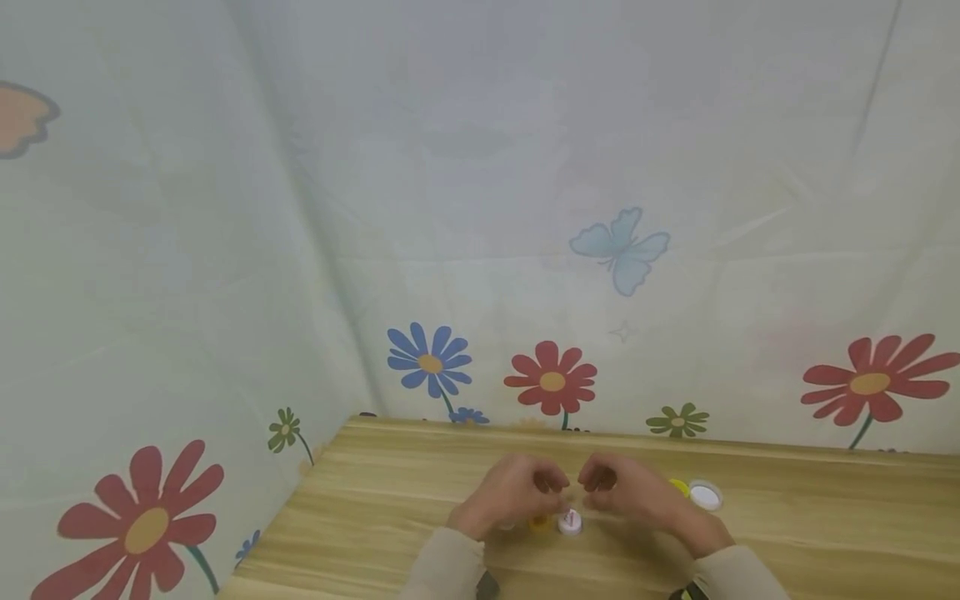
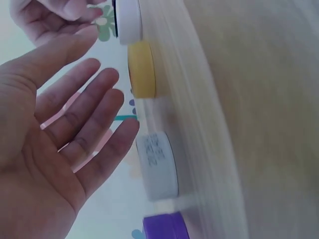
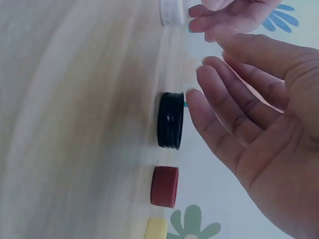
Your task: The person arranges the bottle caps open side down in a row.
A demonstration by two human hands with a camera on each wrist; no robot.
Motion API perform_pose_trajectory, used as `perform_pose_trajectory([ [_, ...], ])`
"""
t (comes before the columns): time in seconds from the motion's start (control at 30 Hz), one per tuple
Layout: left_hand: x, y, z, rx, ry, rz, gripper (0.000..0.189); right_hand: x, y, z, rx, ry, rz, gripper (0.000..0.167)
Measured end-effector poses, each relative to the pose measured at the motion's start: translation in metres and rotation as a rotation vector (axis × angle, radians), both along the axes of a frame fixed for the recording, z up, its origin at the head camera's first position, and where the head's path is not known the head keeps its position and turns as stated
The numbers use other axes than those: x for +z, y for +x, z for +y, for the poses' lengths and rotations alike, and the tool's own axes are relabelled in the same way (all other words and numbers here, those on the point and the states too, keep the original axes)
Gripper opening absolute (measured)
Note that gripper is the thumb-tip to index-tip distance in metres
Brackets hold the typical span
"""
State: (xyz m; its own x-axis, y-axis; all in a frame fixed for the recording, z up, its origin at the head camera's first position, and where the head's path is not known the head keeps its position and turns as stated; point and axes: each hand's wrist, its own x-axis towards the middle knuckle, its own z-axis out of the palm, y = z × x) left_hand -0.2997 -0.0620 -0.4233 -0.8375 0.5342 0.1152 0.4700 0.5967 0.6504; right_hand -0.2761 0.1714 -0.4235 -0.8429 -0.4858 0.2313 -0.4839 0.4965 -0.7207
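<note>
My left hand (image 1: 517, 492) and right hand (image 1: 626, 496) face each other just above the wooden table, fingers loosely bent and nothing held. Between and below them lies a white cap with pink print (image 1: 570, 522), next to a yellow cap (image 1: 538, 523). In the left wrist view, the left hand's (image 2: 65, 129) fingertips are near a yellow cap (image 2: 142, 69) and a white cap with dark print (image 2: 158, 167). In the right wrist view, the right hand (image 3: 259, 114) hovers beside a black cap (image 3: 170, 121); a red cap (image 3: 165, 186) sits farther along.
A white round lid (image 1: 705, 495) and a yellow cap (image 1: 680, 487) lie right of the right hand. A purple cap (image 2: 167, 226) is at the left wrist view's bottom edge. A flower-printed cloth (image 1: 480, 250) hangs behind the table (image 1: 390, 475).
</note>
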Motion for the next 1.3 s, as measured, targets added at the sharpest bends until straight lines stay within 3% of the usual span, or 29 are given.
perform_pose_trajectory([
  [0.37,0.002,-0.005,0.017,0.021,-0.007,0.133,0.027,0.007,-0.002,0.011,-0.066,-0.016,0.065,0.018],
  [0.6,0.000,-0.007,0.033,0.027,0.005,0.194,0.036,0.007,-0.005,0.019,-0.135,0.060,0.159,0.024],
  [0.8,-0.006,-0.008,0.044,0.022,0.040,0.121,0.038,0.003,-0.001,0.022,-0.206,0.132,0.146,0.032],
  [0.97,-0.009,-0.008,0.047,0.022,0.045,0.087,0.039,-0.004,-0.002,0.023,-0.184,0.190,0.168,0.038],
  [1.3,-0.010,-0.010,0.046,-0.020,0.044,-0.004,0.044,-0.013,-0.008,0.026,-0.151,0.209,0.115,0.034],
])
